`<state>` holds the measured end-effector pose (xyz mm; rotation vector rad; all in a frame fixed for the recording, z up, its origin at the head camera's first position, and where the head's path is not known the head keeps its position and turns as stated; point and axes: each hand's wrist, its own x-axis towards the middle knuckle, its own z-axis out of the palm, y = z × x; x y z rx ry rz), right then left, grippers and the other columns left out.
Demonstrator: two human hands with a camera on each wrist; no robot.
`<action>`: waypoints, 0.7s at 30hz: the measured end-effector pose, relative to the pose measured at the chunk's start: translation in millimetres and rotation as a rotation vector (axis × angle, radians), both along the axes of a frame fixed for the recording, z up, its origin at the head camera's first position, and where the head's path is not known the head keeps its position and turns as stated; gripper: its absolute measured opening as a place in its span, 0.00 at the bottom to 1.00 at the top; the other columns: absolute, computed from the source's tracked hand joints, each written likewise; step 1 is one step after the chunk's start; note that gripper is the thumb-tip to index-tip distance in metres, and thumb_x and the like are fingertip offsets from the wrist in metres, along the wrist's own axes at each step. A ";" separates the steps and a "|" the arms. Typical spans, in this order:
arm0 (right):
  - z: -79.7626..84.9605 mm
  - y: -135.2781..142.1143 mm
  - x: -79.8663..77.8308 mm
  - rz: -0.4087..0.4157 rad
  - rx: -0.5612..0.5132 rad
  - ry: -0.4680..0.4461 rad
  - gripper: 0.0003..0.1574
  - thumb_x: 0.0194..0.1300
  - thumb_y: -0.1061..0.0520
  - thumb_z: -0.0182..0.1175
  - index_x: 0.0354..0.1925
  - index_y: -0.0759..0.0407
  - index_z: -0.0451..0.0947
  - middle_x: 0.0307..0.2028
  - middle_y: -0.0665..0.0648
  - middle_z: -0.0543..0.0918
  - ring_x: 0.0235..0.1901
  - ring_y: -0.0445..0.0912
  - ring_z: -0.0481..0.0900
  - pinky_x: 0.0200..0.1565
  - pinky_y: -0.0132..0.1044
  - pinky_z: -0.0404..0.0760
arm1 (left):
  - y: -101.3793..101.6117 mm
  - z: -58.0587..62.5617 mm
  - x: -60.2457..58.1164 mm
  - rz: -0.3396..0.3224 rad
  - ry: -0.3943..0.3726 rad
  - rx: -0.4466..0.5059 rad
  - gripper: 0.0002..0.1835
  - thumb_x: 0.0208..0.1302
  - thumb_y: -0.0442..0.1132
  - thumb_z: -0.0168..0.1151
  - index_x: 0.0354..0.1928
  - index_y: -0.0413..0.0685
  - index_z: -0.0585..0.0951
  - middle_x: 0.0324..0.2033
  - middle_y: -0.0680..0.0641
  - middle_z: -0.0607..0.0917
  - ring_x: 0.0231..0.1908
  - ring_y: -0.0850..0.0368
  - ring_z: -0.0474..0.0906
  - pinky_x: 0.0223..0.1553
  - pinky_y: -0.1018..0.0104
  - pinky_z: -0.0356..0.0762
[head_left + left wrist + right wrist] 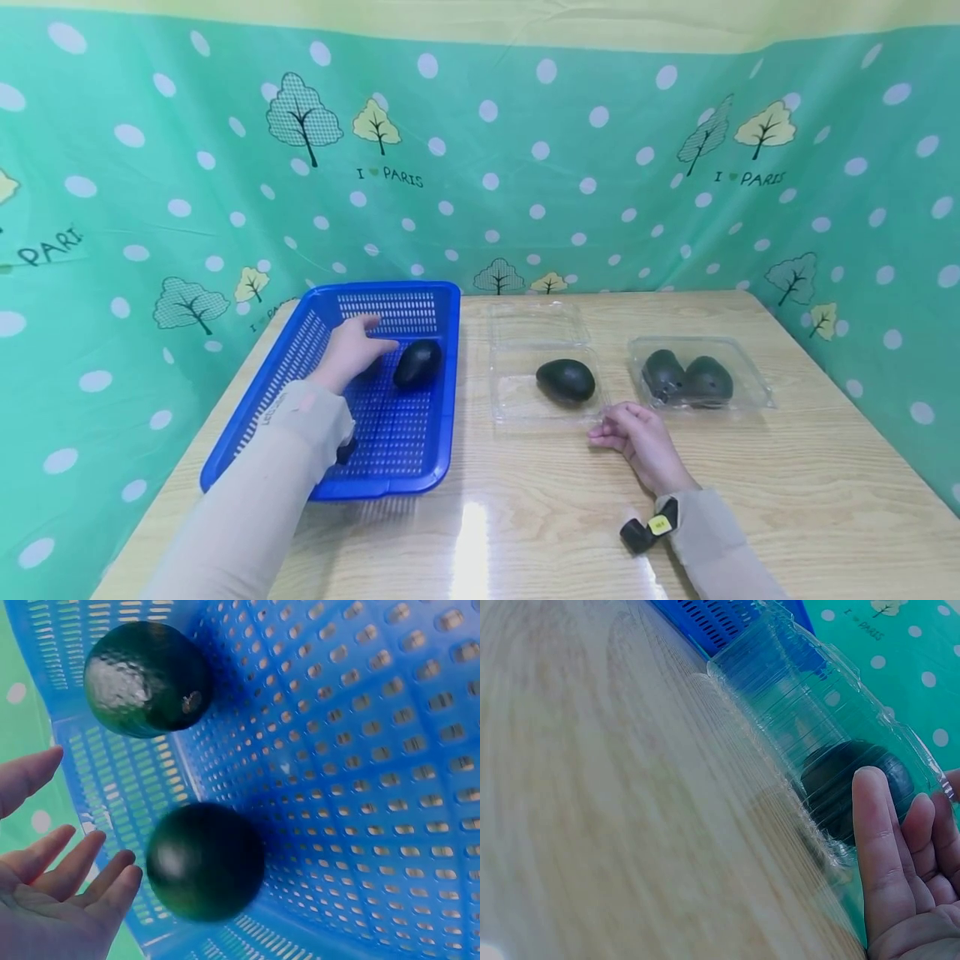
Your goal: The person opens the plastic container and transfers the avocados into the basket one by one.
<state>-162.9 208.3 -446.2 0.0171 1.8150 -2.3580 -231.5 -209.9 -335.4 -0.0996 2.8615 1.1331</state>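
My left hand (351,350) is over the blue plastic basket (453,400), fingers spread and holding nothing. Beside its fingertips in the basket lies a dark avocado (417,364); another is partly hidden under the hand. In the left wrist view, one avocado (206,862) is close to the fingers and a bumpy one (148,679) sits farther up. My right hand (637,437) pinches the near right corner of an open clear plastic clamshell box (513,400). A single avocado (566,382) lies in that box, toward its right side.
Right of the open box stands a closed clear clamshell box (750,383) with two avocados (708,382) inside. Everything rests on a wood-grain table (540,500). A green dotted curtain (525,167) hangs behind the table and along its sides.
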 end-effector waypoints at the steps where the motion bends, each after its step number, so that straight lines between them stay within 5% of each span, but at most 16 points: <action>1: -0.1 0.1 -0.1 -0.001 0.000 -0.001 0.15 0.72 0.65 0.50 0.28 0.58 0.77 0.23 0.51 0.80 0.28 0.45 0.87 0.40 0.39 0.88 | 0.8 0.7 0.3 -0.005 0.003 -0.002 0.37 0.69 0.45 0.60 0.73 0.35 0.60 0.71 0.32 0.64 0.69 0.34 0.63 0.68 0.40 0.64; 21: 0.7 0.4 -0.4 0.008 -0.007 0.002 0.14 0.72 0.64 0.51 0.29 0.59 0.77 0.23 0.51 0.80 0.29 0.45 0.87 0.40 0.38 0.88 | 32.1 18.3 -4.8 -0.033 0.058 0.138 0.38 0.68 0.51 0.62 0.73 0.43 0.62 0.71 0.40 0.68 0.70 0.41 0.65 0.69 0.45 0.65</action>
